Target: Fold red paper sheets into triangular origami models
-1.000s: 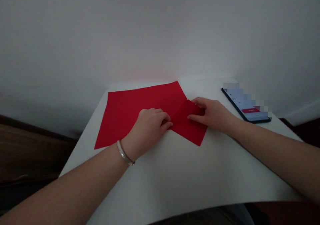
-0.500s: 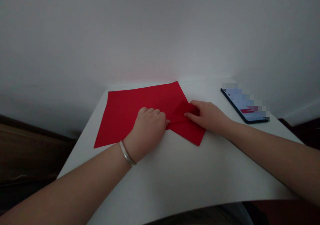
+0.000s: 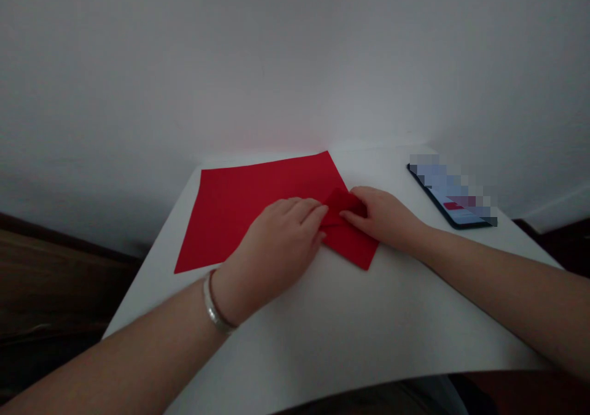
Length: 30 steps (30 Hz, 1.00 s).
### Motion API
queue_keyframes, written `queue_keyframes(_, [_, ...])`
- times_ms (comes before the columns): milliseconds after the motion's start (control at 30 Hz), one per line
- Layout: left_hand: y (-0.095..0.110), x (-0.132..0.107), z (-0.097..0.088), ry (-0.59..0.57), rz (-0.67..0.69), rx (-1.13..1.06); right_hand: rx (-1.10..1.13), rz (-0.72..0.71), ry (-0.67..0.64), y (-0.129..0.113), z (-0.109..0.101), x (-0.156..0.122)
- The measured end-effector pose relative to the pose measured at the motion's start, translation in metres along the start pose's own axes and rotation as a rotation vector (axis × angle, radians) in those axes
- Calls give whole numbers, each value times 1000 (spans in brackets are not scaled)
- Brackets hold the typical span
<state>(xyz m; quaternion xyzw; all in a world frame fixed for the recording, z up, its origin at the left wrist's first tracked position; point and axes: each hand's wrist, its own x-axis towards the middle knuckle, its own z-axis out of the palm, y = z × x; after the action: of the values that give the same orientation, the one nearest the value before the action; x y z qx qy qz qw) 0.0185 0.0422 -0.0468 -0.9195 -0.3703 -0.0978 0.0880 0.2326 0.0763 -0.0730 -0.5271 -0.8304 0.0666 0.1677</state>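
Observation:
A sheet of red paper (image 3: pixel 239 203) lies on the white table, its right end folded into a smaller angled flap (image 3: pixel 357 243). My left hand (image 3: pixel 279 243), with a silver bangle at the wrist, rests over the near edge of the paper beside the fold. Its fingers are close together and curved, the thumb lower down by the paper's edge; what lies beneath the palm is hidden. At the folded end, my right hand (image 3: pixel 380 215) pinches the paper, thumb on top and fingers around the far side.
On the right of the white table (image 3: pixel 350 335) lies a phone (image 3: pixel 454 200) with its screen lit and partly blurred out. Behind the table rises a pale wall (image 3: pixel 295 64). Something wooden (image 3: pixel 59 273) stands at the left.
My left hand has shifted slightly right toward the fold, its fingers uncurling from a fist-like shape. The right hand and the paper stay nearly in place.

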Motion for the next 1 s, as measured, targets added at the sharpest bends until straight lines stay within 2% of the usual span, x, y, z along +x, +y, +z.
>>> queue_keyframes(33, [5, -1, 3, 1, 46, -39, 11, 6, 1, 1, 1, 1])
queue_keyframes(100, [14, -4, 11, -75, 118, -103, 27, 32, 0, 2, 3, 4])
queue_keyframes(200, [19, -8, 20, -208, 91, -158, 56, 89, 15, 3, 5, 4])
queue_keyframes(300, [18, -9, 21, -270, 60, -176, 146, 122, 60, 4, 7, 3])
queue_keyframes(467, [17, -9, 19, -277, 55, -186, 184, -9, 110, 6, 7, 2])
queue_keyframes(1000, [13, -8, 20, -263, 33, -220, -84, -129, 128, 8, 9, -3])
